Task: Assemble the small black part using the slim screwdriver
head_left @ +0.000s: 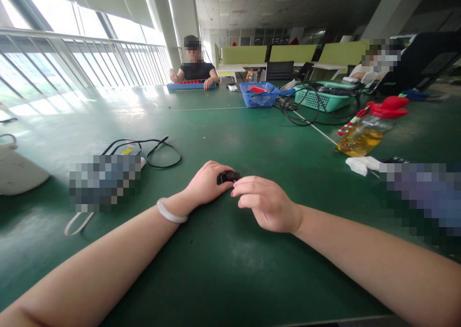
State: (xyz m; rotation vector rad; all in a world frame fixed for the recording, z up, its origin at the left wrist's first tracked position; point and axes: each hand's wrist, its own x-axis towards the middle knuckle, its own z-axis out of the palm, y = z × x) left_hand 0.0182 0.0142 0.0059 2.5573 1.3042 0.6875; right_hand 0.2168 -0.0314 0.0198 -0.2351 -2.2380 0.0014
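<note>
A small black object (229, 175) with a glossy top is held low over the green table (237, 269); its kind is too small to make out. My left hand (204, 183), with a white bangle (171, 211) on its wrist, grips it from the left between thumb and fingers. From the right, my right hand (268, 203) reaches in with thumb and fingertips drawn together at the object's near right edge. Whatever lies between those fingertips is hidden.
Left are a blurred-out item (106, 180), a black cable (163, 166) and a pale container (19, 168). Right stands a red-lidded bottle (363, 132). Blue basket (260, 98) and green basket (320, 99) with cables stand farther back. A person (196, 70) sits at the far end.
</note>
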